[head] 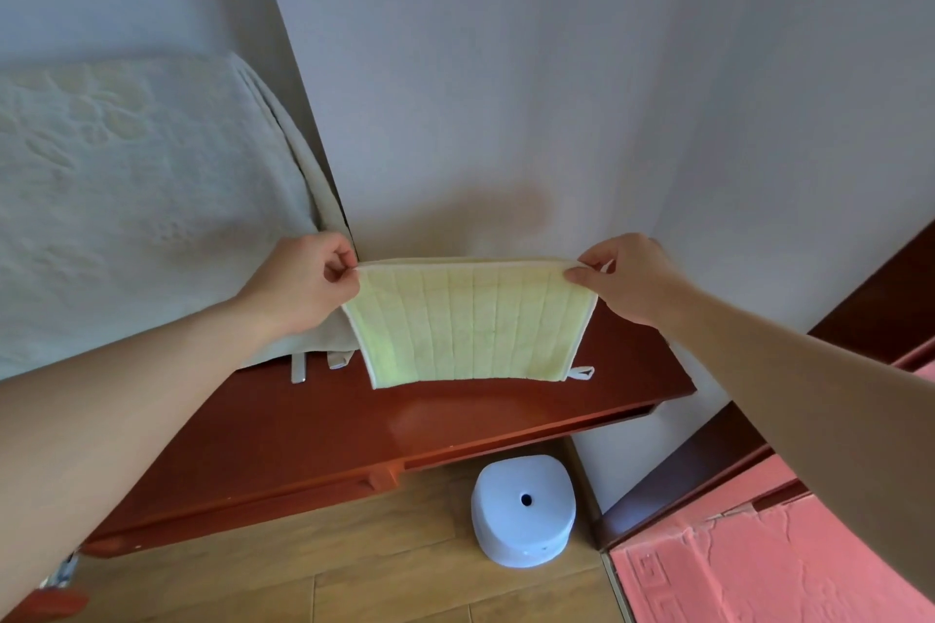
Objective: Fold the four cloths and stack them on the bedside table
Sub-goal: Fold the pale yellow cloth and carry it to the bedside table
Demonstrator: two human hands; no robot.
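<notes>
We log one cloth (468,324), held up flat and facing the camera. It is pale yellow-green, ribbed in vertical stripes, with a cream trim along its edges and a small white loop (583,373) at the lower right corner. The top edge is pulled taut (nearly straight) and the rest hangs down smooth, no creases we can make out.

The left hand (303,281) pinches the top left corner between thumb and forefinger, with the other fingers curled in. The right hand (630,278) pinches the top right corner the same way. Both bare forearms reach in from the lower corners of the view.

The cloth hangs in front of the wall (506,91), above the red-brown table (329,445). Its bottom edge sits low over the tabletop; we cannot tell whether it touches the wood.

Left of the table is a bed (126,177) under a pale embossed cover whose edge reaches the table's left end. Two small pale strips show there, too small to identify. On the wooden floor (303,572), near the table's right end, stands a pale blue stool (523,506) with a hole in its top. A pink mat (759,567) fills the lower right.
</notes>
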